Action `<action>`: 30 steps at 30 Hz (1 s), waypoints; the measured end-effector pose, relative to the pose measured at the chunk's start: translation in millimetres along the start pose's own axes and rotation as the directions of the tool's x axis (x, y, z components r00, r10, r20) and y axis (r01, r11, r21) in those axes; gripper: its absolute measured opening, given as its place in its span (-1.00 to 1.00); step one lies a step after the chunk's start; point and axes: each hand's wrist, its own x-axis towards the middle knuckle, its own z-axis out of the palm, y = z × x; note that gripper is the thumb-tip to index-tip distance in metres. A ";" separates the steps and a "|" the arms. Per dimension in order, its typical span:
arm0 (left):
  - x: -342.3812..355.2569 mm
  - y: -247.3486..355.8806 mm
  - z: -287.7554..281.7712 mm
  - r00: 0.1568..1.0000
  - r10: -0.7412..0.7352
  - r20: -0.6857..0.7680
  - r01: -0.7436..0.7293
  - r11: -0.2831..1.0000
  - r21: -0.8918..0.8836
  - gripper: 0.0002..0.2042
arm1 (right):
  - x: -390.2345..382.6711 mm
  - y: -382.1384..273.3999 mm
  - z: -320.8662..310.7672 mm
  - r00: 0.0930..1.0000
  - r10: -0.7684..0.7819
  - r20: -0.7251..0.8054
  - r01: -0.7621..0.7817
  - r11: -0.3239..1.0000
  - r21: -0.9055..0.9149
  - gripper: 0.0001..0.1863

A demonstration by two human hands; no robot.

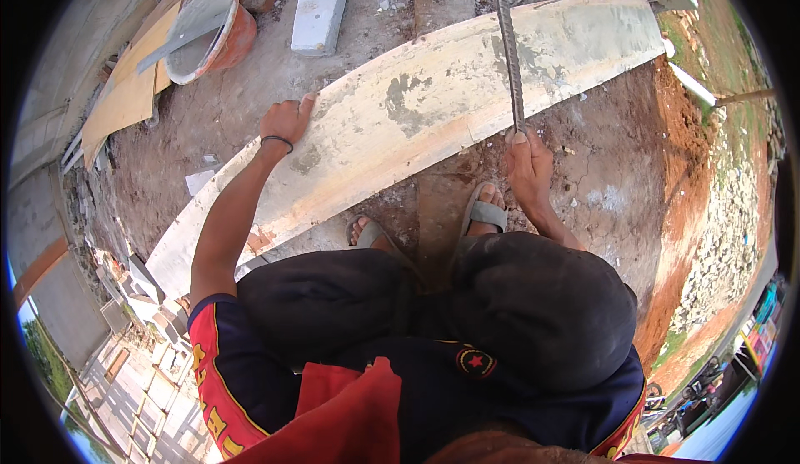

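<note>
A long pale board (pixel 350 160), worn and smeared with grey cement, lies slantwise across the ground in front of my feet. At its far edge, left of the middle, my left hand (pixel 287 120) grips the board, thumb stretched along the edge and the other fingers curled. My right hand (pixel 528 160) is closed round the near end of a ribbed steel bar (pixel 512 64). That bar reaches away over the board, and its far end bends into a hook beyond the far edge. Whether the hook touches the board, I cannot tell.
A cement-crusted orange bucket (pixel 237 43) with a grey flat strip across it stands at the far left beside plywood sheets (pixel 125 110). A white block (pixel 321 12) lies beyond the board. My sandalled feet (pixel 487 205) are close to the near edge. Reddish soil (pixel 696 139) slopes down at right.
</note>
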 end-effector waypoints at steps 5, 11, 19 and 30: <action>-22.2 -30.9 16.3 0.999 -0.015 -0.049 0.014 1.000 -0.011 -0.33 | 31.4 -76.8 -4.4 0.991 -0.130 -0.019 0.131 0.986 0.103 -0.74; -14.9 -30.0 24.1 0.996 0.007 -0.084 -0.013 0.998 -0.069 -0.36 | 30.5 -54.2 24.7 0.992 -0.125 0.008 0.124 0.992 0.013 -0.76; -14.9 -37.6 42.4 0.998 -0.017 -0.067 0.012 0.997 -0.074 -0.37 | 44.5 -75.8 8.1 0.975 0.207 0.081 -0.218 0.964 0.155 -0.72; -7.4 -42.1 46.1 0.997 -0.021 -0.069 0.015 0.997 -0.082 -0.36 | 30.7 -21.7 27.5 0.947 0.080 0.310 0.065 0.900 -0.430 -0.64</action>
